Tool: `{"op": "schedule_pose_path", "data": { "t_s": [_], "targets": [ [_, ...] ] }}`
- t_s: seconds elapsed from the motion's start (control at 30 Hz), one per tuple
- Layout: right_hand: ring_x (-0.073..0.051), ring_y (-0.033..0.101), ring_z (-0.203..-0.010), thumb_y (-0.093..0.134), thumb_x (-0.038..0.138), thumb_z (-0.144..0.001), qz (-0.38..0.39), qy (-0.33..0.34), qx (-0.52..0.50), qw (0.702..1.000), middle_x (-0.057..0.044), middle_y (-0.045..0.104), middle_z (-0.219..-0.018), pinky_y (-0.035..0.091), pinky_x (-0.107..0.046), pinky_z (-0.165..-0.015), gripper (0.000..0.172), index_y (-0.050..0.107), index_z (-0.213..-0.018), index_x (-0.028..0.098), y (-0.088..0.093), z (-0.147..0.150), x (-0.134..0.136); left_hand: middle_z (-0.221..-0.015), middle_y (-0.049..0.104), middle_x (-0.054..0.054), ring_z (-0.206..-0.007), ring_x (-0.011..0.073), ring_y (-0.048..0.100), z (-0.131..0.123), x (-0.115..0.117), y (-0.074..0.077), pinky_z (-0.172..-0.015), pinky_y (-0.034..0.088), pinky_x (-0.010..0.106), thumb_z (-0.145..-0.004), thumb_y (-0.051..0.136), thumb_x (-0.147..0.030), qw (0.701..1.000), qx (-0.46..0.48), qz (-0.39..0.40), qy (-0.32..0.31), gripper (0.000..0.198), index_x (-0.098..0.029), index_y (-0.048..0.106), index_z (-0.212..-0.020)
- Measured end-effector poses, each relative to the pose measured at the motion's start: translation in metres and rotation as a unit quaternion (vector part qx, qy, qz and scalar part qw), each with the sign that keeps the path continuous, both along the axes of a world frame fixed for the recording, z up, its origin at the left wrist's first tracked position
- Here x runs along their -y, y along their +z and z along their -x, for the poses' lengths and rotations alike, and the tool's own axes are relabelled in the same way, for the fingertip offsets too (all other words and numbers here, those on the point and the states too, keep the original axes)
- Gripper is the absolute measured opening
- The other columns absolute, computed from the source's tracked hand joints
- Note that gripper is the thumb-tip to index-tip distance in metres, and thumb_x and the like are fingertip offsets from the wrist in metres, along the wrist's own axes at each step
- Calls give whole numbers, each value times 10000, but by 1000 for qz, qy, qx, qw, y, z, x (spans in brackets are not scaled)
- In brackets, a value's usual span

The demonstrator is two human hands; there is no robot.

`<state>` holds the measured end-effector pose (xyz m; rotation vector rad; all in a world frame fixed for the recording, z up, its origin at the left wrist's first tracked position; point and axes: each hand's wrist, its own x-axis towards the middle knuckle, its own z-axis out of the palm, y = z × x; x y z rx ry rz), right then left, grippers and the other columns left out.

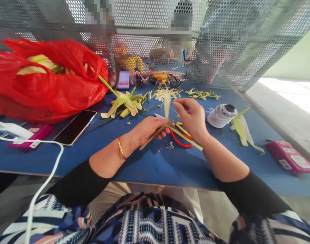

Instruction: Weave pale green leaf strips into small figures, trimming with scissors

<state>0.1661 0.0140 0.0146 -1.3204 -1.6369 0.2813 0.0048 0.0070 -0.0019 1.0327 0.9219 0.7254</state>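
Note:
Pale green plant strips (167,105) are gathered between my hands, with two long stems spreading downward. My left hand (155,128) grips the strips where they cross. Above and to its right, my right hand (190,113) is closed in a pinch, and a thin white thread seems to run from its fingertips toward the strips. Scissors with red and yellow handles (180,138) lie on the blue table beneath my hands. A spool of white thread (219,116) stands to the right of my right hand.
A red plastic bag (68,83) of plant pieces fills the back left, beside a phone (77,127). Leaves (125,103) lie behind my left hand. A pink box (289,157) sits far right. A perforated metal screen (155,20) rises behind; people are beyond it.

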Motion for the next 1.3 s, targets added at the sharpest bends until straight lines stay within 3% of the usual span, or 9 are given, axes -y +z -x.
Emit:
{"op": "schedule_pose_path", "data": {
  "t_s": [0.17,0.23,0.33,0.43,0.53,0.73,0.97,1.13,1.3],
  "targets": [
    [-162,576,-731,542,337,-906,-137,0,60,989,-45,652,-755,438,-299,-715,234,659,-749,208,28,-8,21,-778,738,67,-709,126,688,7,-9,9,-709,540,246,-901,577,-156,984,126,20,122,173,-126,746,-876],
    [-150,553,-668,548,350,-907,-100,38,102,989,-33,624,-690,410,-283,-654,276,653,-696,206,23,-2,26,-789,746,63,-742,122,694,7,-9,11,-754,534,243,-879,602,-118,977,153,7,147,142,-125,744,-870],
    [-126,498,-570,580,357,-878,33,89,152,984,-3,598,-630,337,-265,-559,270,649,-665,204,0,14,25,-793,752,67,-764,125,688,3,-8,10,-773,521,243,-825,672,-114,974,167,-10,152,79,-121,749,-841],
    [-122,493,-547,554,340,-876,102,106,103,984,7,577,-593,337,-252,-539,308,575,-603,199,-20,26,21,-797,753,74,-683,120,655,0,-6,6,-695,507,247,-774,733,-156,977,157,-24,142,53,-118,755,-803],
    [-133,550,-615,467,308,-920,81,140,65,985,-9,615,-646,394,-254,-608,333,557,-617,204,-25,27,21,-776,748,70,-602,104,604,-1,-4,5,-609,476,242,-752,747,-169,977,145,-42,150,53,-116,747,-746],
    [-136,547,-635,436,275,-953,-7,177,179,968,-28,631,-693,384,-276,-663,360,571,-628,199,-15,19,26,-709,731,44,-653,116,643,-1,-5,7,-656,495,238,-777,691,-98,973,147,-34,177,57,-124,734,-751],
    [-237,573,-903,453,345,-975,-151,-4,328,933,-110,687,-951,377,-361,-844,278,689,-983,199,0,3,15,-655,676,31,-625,120,651,8,-9,13,-690,546,271,-817,673,-178,975,164,18,151,79,-120,711,-779],
    [-178,530,-662,457,278,-978,-109,43,423,899,-31,628,-650,335,-368,-896,315,665,-753,203,-2,0,8,-516,563,-26,-440,56,488,6,-9,10,-440,371,190,-794,726,-192,979,57,-31,193,180,-128,628,-658],
    [-139,478,-582,479,247,-943,-113,81,393,909,-3,592,-591,328,-327,-775,330,578,-631,200,7,-5,12,-491,516,-45,-405,26,399,6,-12,10,-396,243,179,-798,709,-151,979,15,-49,196,208,-125,591,-629]
  ]
}}
